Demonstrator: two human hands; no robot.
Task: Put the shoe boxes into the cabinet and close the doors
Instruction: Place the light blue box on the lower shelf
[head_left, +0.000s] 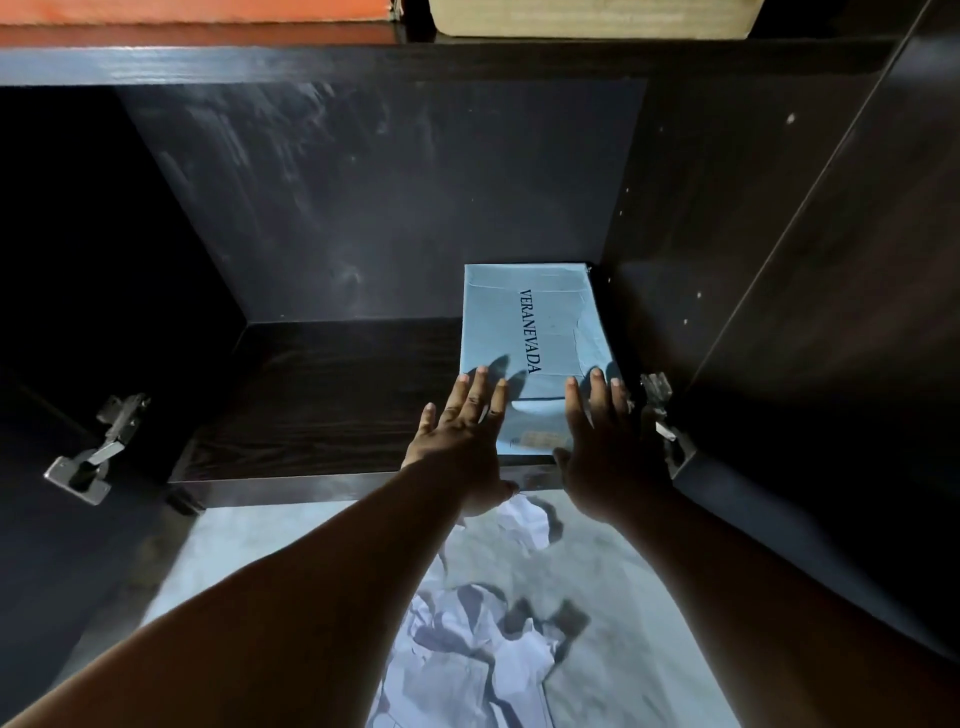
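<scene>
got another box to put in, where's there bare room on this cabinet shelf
The shelf floor is bare from the left wall to the blue shoe box. The right end is crowded: the box sits against the right wall, with the left hand and right hand flat at its near end.

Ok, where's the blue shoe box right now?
The blue shoe box lies on the cabinet's bottom shelf, in its right back corner, with both hands' fingers at its near end.
</scene>
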